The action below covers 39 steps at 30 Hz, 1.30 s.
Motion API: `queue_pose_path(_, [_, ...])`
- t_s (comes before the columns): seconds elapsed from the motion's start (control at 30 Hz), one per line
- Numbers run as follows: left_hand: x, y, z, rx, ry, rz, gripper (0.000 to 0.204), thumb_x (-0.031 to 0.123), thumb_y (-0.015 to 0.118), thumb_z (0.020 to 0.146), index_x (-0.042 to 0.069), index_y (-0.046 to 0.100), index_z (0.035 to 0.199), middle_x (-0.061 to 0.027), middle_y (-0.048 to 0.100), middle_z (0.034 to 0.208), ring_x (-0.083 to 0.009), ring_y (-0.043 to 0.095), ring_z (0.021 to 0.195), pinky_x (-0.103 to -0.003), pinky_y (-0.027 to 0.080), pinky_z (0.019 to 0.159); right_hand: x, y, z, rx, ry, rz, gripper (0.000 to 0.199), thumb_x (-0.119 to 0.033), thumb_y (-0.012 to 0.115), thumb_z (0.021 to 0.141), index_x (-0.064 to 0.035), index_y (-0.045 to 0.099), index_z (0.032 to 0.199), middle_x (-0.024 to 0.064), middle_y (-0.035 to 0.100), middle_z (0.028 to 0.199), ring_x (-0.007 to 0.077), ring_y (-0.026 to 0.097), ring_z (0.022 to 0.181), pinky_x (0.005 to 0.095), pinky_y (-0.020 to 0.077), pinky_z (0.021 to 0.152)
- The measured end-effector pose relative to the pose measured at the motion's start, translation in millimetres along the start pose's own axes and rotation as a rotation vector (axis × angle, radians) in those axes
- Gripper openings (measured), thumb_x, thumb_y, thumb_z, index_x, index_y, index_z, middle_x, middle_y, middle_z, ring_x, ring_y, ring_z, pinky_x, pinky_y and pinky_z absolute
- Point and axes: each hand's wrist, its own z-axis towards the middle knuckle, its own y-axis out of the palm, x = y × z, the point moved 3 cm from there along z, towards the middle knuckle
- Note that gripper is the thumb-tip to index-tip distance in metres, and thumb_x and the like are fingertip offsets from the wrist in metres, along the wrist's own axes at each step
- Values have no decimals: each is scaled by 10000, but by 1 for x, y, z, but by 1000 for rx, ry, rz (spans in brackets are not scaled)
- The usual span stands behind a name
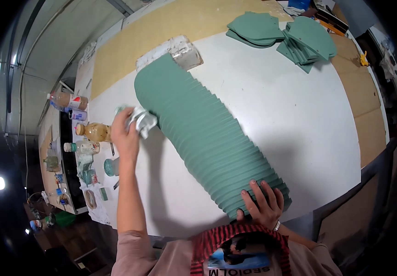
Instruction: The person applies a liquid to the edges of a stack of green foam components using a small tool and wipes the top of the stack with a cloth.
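Note:
A long row of overlapping green foam-like sheets (pixel 198 124) with rounded ends lies fanned out diagonally across the white table. My left hand (pixel 126 131) is closed on a crumpled white cloth (pixel 142 121), beside the row's left edge near its far end. Whether the cloth touches the sheets I cannot tell. At the near end, my right hand (pixel 265 204) rests on top of the sheets with its fingers spread. A whitish block (pixel 185 51) stands against the row's far end.
More green pieces (pixel 256 27) lie stacked at the far right, beside a second pile (pixel 311 39). Several bottles (pixel 95 132) line the table's left side, near a roll of tape (pixel 90 198). Brown cardboard (pixel 359 101) covers the right edge of the white table (pixel 318 152).

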Motion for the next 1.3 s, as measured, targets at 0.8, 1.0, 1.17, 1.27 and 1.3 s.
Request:
queue_pose_path(0.8, [33,19,-25,-428,271,368,169,54,699,693,100,634,841,-43,584,886,-280,553,898,-412,393,739,3,-3,2,-48,1,-4,418,-476,369,975,-272,734,970,-9,701,1187,194,625,1095,367,408,989])
queue_pose_path(1.0, [15,-8,-16,-137,-70,-3,151,47,687,744,3,632,877,-121,603,854,-319,573,827,-396,455,760,2,1,-3,6,-41,-11,389,-464,433,898,-230,733,978,53,699,1184,256,624,1094,413,440,949])
queue_pose_path(1.17, [50,56,-57,91,126,-31,172,19,605,802,22,613,975,-147,596,962,-329,558,937,-403,453,868,-1,2,-2,-32,-61,8,398,-472,499,860,-228,712,1091,71,674,1250,286,627,1109,432,439,928])
queue_pose_path(1.27, [3,58,-106,-1,-247,-306,186,-3,608,762,30,619,944,-142,600,981,-346,552,964,-424,449,882,-2,5,-2,-47,-104,14,450,-460,521,825,-175,708,1119,143,663,1249,361,619,1115,485,442,937])
queue_pose_path(1.3, [-3,52,-120,3,-255,-313,186,-3,608,762,30,619,944,-142,600,981,-346,552,964,-424,449,882,1,4,-4,-52,-111,7,450,-460,521,825,-175,708,1119,143,663,1249,361,619,1115,485,442,937])
